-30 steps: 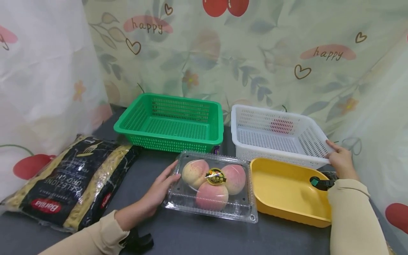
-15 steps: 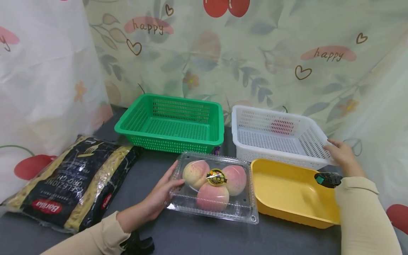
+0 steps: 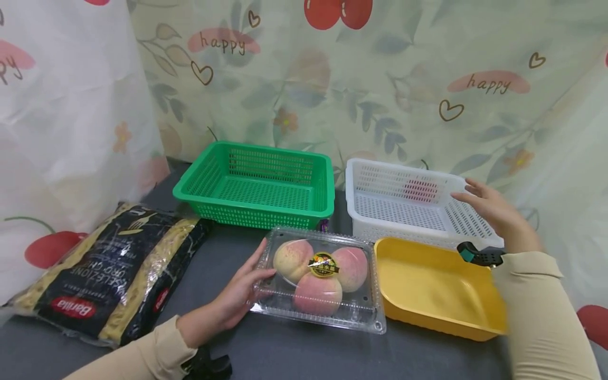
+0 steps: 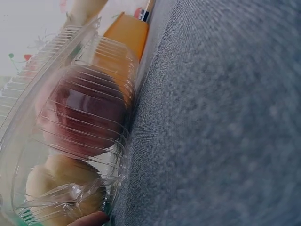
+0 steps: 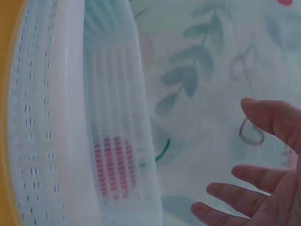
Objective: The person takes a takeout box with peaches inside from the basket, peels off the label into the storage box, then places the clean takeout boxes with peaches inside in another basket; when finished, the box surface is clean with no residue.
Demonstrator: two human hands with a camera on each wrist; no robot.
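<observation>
The white basket (image 3: 399,226) lies beneath and left of the right hand (image 3: 499,214), whose fingers are spread wide, holding nothing; whether they clear the rim is hard to judge. Its slotted plastic looks light and slightly springy, best taken by the rim. The yellow tray (image 3: 442,328), nearer than those fingers, hides part of the basket's front wall.

The clear box (image 3: 353,312) sits right of the left hand (image 3: 233,298), which holds its left side between thumb and fingers, some hidden behind the plastic. Its walls look thin, slick and easily dented, its weight moderate; two-sided support low down should suit it. The peaches (image 3: 318,294) inside probably bruise easily. Glare blurs the small sticker (image 3: 323,265).
</observation>
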